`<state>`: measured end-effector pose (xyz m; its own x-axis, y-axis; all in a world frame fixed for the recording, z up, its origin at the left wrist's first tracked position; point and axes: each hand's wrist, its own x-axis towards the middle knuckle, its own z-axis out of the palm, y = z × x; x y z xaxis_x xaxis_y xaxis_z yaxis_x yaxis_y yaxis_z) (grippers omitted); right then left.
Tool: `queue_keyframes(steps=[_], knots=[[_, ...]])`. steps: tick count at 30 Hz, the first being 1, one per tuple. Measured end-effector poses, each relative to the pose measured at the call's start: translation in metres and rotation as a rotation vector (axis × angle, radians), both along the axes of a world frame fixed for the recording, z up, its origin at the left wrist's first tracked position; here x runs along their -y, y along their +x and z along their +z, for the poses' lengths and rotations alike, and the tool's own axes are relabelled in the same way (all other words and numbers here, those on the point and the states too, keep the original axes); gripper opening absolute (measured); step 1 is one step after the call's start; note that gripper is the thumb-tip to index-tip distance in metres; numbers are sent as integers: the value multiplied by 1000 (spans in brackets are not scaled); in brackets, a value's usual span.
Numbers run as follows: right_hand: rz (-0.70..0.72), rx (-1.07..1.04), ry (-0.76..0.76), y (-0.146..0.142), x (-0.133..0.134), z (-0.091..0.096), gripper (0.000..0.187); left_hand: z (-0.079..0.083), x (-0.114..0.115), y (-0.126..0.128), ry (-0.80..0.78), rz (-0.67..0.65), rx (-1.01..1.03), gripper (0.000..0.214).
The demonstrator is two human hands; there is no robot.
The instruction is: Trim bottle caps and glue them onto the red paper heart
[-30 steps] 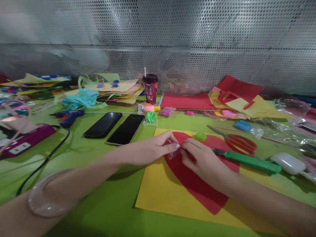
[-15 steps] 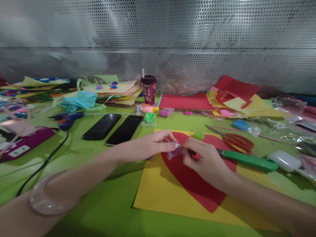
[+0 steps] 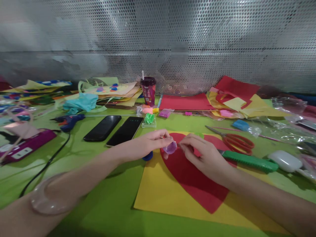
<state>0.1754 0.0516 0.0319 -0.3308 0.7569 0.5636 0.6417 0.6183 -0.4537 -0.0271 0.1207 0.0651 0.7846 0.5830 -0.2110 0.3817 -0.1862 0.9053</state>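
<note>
My left hand (image 3: 158, 142) pinches a small round purple piece (image 3: 170, 148), shiny and partly see-through, above the red paper heart (image 3: 197, 181). A short gap to the right, my right hand (image 3: 199, 151) has its thumb and fingertips pressed together; whatever is between them is too small to make out. Under both hands lies the heart, on a yellow sheet (image 3: 155, 194). By the sheet's left edge sits a dark blue round thing (image 3: 148, 156), partly hidden by my left hand. Beyond my right hand is a light green lump (image 3: 199, 135).
To the right lie red-handled scissors (image 3: 238, 142), a green cutter (image 3: 250, 161) and a white case (image 3: 285, 160). Two phones (image 3: 102, 128) lie left of the sheet, near a glue gun (image 3: 67, 121) and a purple power strip (image 3: 27, 146). A lidded cup (image 3: 148, 90) stands behind.
My hands have moved apart, opening a gap between the purple piece and my right fingertips. The purple piece shows more fully in my left hand, and the blue round thing is more visible.
</note>
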Motion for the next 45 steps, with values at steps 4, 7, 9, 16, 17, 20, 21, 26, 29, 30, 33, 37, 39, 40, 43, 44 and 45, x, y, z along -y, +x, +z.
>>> queue_keyframes(steps=[4, 7, 9, 16, 17, 20, 21, 26, 29, 30, 33, 37, 39, 40, 43, 44, 45], knots=[[27, 11, 15, -2, 0, -4, 12, -2, 1, 1, 9, -30, 1, 35], [36, 16, 23, -2, 0, -6, 10, -4, 1, 2, 14, -39, 13, 34], [35, 19, 28, -3, 0, -6, 10, -5, 1, 3, 18, -41, 34, 33], [-24, 35, 35, -7, 0, -11, 14, -5, 4, 8, 49, -11, 9, 26], [-34, 34, 39, -8, 0, -11, 14, -4, 5, 8, 53, -9, 9, 24], [-45, 34, 49, -8, -1, -12, 14, -4, 6, 8, 61, -4, 17, 23], [-45, 35, 49, -7, -1, -11, 14, -3, 6, 8, 57, -2, 20, 23], [-40, 54, 36, -7, 0, -8, 13, -3, 6, 10, 23, 7, 31, 25], [-54, 78, 47, -9, 1, -8, 15, -5, 7, 10, 37, -4, 44, 26], [-56, 89, 58, -9, 1, -8, 16, -6, 7, 10, 41, -11, 52, 27], [-54, 134, 110, -10, 0, -10, 18, -7, 8, 10, 46, -25, 81, 27], [-47, 210, 211, -10, -1, -12, 18, -7, 8, 10, 57, 0, 77, 24], [-38, 244, 250, -9, -1, -12, 19, -6, 8, 10, 48, 9, 67, 24], [-34, 258, 263, -8, -1, -12, 19, -6, 8, 10, 40, 8, 63, 24], [-22, 283, 274, -7, -1, -11, 20, -4, 8, 10, 26, -1, 52, 22], [-15, 286, 271, -7, -1, -10, 20, -4, 8, 11, 21, -4, 51, 21], [-5, 287, 266, -6, -2, -10, 20, -4, 7, 10, 13, -9, 55, 21]])
